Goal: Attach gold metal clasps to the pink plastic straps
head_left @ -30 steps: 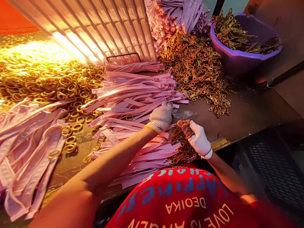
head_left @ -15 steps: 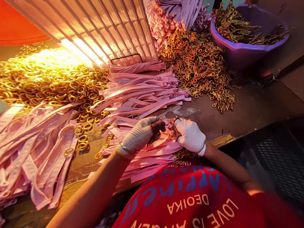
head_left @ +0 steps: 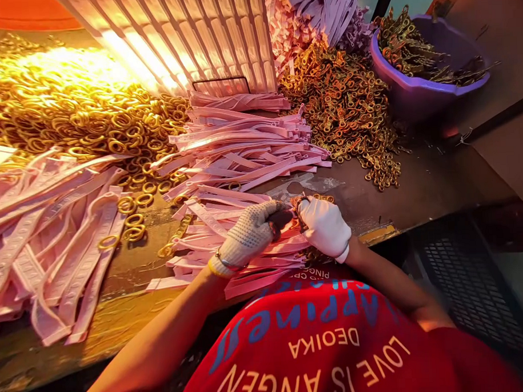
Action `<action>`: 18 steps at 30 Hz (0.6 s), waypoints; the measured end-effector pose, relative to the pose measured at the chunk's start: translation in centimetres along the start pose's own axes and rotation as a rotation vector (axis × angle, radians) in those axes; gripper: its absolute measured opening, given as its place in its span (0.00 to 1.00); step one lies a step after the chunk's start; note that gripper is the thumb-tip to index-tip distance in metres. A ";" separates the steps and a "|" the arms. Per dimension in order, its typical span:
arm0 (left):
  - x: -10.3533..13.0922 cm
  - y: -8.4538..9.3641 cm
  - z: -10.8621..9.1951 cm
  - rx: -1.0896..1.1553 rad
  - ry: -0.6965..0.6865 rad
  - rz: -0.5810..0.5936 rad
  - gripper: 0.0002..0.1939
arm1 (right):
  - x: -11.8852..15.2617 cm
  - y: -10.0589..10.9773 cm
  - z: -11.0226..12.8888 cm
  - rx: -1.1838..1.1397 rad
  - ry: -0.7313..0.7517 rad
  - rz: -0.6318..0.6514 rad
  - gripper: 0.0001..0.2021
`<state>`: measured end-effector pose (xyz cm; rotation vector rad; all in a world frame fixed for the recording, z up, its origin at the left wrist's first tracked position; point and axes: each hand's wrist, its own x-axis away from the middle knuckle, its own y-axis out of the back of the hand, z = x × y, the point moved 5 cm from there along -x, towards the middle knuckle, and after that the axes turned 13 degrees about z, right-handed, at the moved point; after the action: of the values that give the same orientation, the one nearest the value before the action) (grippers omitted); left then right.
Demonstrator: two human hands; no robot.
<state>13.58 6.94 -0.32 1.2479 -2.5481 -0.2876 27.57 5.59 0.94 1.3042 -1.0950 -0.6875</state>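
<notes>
My left hand (head_left: 249, 233), in a pale dotted glove with dark fingertips, is closed in a pinch. Close against it, my right hand (head_left: 325, 225) in a white glove with dark fingertips is closed too. Between the fingertips shows a bit of a pink strap (head_left: 293, 214); the fingers cover most of it, and whether a metal part is with it I cannot make out. Under the hands lies a layer of pink straps (head_left: 211, 220) on the worktable (head_left: 441, 184). A few gold rings (head_left: 324, 198) sit just behind my right hand.
Gold rings (head_left: 91, 122) are heaped at the left, beside long pink straps (head_left: 66, 243). More straps (head_left: 242, 145) lie stacked ahead, below a ribbed translucent panel (head_left: 204, 43). Gold swivel clasps (head_left: 344, 113) form a pile near a purple basin (head_left: 429, 90).
The two hands stay together, with fingers shifted slightly around the strap. My left hand has moved a little to the right, and the camera view has shifted slightly.
</notes>
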 end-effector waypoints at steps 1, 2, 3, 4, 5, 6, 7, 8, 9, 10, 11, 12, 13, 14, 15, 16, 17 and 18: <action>0.1 -0.2 -0.1 -0.111 -0.045 -0.003 0.13 | -0.1 -0.1 0.0 -0.014 0.002 0.015 0.08; 0.1 -0.4 -0.2 -0.198 -0.080 -0.008 0.12 | -0.1 -0.2 -0.1 -0.038 -0.001 0.028 0.08; 0.2 -0.5 -0.1 -0.240 -0.094 -0.013 0.12 | -0.2 -0.1 -0.2 -0.068 -0.008 0.037 0.08; 0.2 -0.5 0.0 -0.225 -0.083 -0.017 0.13 | -0.1 0.0 -0.3 -0.100 -0.011 0.041 0.09; 0.1 -0.4 0.2 -0.161 -0.048 -0.017 0.14 | -0.1 0.3 -0.3 -0.126 -0.001 0.039 0.10; 0.2 -0.2 0.5 -0.067 0.001 -0.015 0.15 | 0.1 0.7 -0.2 -0.139 0.023 0.038 0.12; 0.2 -0.1 0.8 0.036 0.051 -0.012 0.16 | 0.2 1.0 -0.1 -0.137 0.052 0.045 0.12; 0.3 0.0 1.0 0.126 0.093 -0.008 0.17 | 0.3 1.3 0.0 -0.123 0.082 0.063 0.13; 0.5 0.1 1.0 0.191 0.121 -0.001 0.17 | 0.4 1.4 0.2 -0.105 0.104 0.090 0.14; 0.6 0.1 1.0 0.227 0.128 0.011 0.17 | 0.4 1.5 0.2 -0.087 0.114 0.121 0.15; 0.7 0.1 1.0 0.243 0.123 0.024 0.17 | 0.4 1.4 0.2 -0.073 0.117 0.149 0.16; 0.8 0.0 0.9 0.249 0.113 0.040 0.17 | 0.4 1.2 0.3 -0.059 0.121 0.167 0.16; 0.9 -0.2 0.9 0.248 0.104 0.054 0.17 | 0.4 1.0 0.4 -0.038 0.130 0.167 0.16; 0.8 -0.3 0.9 0.241 0.095 0.062 0.16 | 0.4 0.8 0.4 -0.009 0.146 0.151 0.14; 0.7 -0.4 0.9 0.229 0.084 0.064 0.16 | 0.4 0.7 0.6 0.028 0.166 0.126 0.12; 0.6 -0.3 0.8 0.209 0.073 0.064 0.15 | 0.4 0.7 0.6 0.068 0.190 0.101 0.11; 0.4 -0.2 0.5 0.182 0.060 0.064 0.15 | 0.3 0.7 0.7 0.102 0.219 0.082 0.12; 0.2 0.1 0.1 0.140 0.043 0.075 0.15 | 0.2 1.0 0.7 0.128 0.250 0.073 0.13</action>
<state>13.38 6.83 -0.32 1.1892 -2.6091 -0.0662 26.84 5.30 1.88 1.4100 -0.9889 -0.3924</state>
